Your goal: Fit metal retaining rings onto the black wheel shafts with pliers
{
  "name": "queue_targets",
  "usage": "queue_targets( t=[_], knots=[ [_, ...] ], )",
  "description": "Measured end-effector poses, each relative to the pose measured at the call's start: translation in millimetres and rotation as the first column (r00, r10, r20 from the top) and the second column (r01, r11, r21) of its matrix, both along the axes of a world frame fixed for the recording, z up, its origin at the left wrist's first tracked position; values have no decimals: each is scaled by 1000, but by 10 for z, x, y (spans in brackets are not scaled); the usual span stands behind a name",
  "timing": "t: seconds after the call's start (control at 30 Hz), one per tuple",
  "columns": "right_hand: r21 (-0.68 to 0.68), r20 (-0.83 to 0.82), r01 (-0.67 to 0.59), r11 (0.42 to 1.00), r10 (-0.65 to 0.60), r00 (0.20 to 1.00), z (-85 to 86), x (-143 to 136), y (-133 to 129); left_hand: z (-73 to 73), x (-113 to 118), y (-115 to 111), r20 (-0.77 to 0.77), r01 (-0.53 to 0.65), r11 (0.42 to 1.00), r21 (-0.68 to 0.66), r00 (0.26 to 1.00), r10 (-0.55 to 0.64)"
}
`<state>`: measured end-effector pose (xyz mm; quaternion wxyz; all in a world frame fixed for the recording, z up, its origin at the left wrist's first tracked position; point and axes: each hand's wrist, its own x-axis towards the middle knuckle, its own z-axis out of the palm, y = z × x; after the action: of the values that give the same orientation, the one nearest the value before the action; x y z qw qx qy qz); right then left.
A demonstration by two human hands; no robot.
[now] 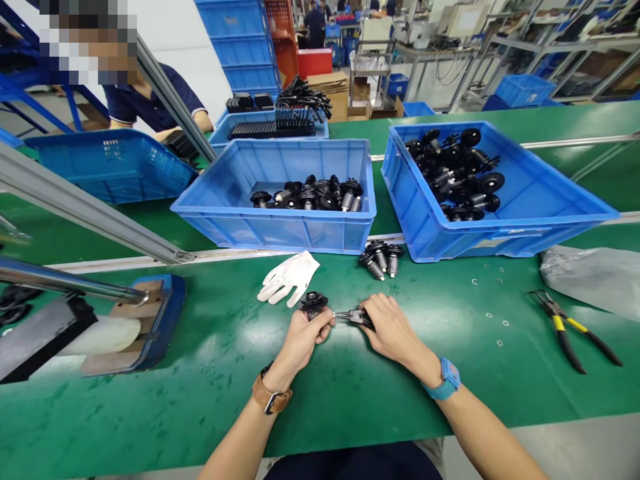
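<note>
My left hand point(306, 333) is closed around a black wheel part point(313, 301), its round discs showing above the fingers and its shaft end pointing right. Closed on a pair of circlip pliers point(356, 316) is my right hand point(387, 327); the thin tips reach to the shaft end beside my left fingers. Whether a ring sits on the tips is too small to tell. Just behind my hands lie a white glove point(290, 279) and several more wheel parts point(383, 259) with grey shafts.
Two blue bins point(280, 230) point(495, 240) hold similar wheel parts. Small retaining rings point(489, 315) lie to the right, near yellow-and-black pliers point(563, 323) and a plastic bag point(595, 273). A press-like metal fixture point(145, 333) stands at left. Across the bench sits a co-worker point(155, 100).
</note>
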<state>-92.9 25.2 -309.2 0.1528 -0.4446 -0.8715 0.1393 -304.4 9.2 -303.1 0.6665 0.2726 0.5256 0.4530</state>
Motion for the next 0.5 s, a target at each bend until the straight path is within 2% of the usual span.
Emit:
queue_targets(
  t=[0.3, 0.5],
  knots=[
    [-4, 10, -18, 1000, 18, 1000, 2, 18, 16, -35, -22, -6, -70, 51, 999, 11, 996, -50],
    [-16, -3, -27, 1000, 27, 1000, 6, 10, 12, -27, 2, 4, -82, 42, 999, -15, 996, -43]
  ],
)
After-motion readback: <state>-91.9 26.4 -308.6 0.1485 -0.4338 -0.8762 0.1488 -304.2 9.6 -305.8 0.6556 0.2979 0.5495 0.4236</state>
